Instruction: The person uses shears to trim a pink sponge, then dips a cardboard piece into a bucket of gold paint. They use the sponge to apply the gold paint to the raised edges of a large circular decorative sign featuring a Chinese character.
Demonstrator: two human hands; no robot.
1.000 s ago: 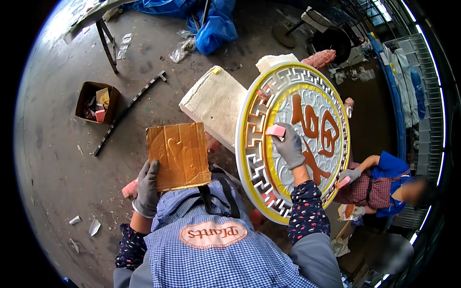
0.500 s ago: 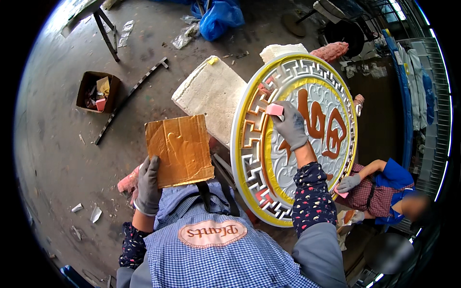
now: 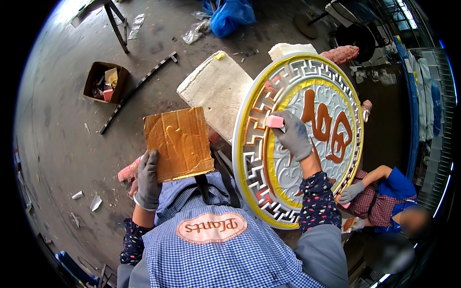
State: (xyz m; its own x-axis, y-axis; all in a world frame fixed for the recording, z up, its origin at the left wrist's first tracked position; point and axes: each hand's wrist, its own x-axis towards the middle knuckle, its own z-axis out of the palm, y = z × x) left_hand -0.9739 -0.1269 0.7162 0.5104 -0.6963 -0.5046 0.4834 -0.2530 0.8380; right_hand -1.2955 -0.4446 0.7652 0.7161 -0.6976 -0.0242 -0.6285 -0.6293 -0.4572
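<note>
My left hand (image 3: 149,178), in a grey glove, grips the lower left edge of a square piece of cardboard (image 3: 177,141) smeared with golden-brown paint. In my gloved right hand (image 3: 294,136) is a small pink sponge (image 3: 274,121), held against or just above the ring of a large round panel (image 3: 293,173). The panel is white and grey, with raised scrollwork, yellow bands, brown raised characters and a pierced fretwork border. Brown paint shows on part of the border's left side. Whether the sponge touches the surface cannot be made out.
A co-worker (image 3: 379,192) with gloved hands works at the panel's right edge. White foam blocks (image 3: 216,89) and pink wrapped supports (image 3: 341,54) are by the panel. On the floor are a box of scraps (image 3: 105,82), a long dark bar (image 3: 139,91) and blue plastic (image 3: 233,19).
My right hand and the sponge have moved slightly down along the panel's left ring. The whole view has shifted a little. The cardboard stays in my left hand.
</note>
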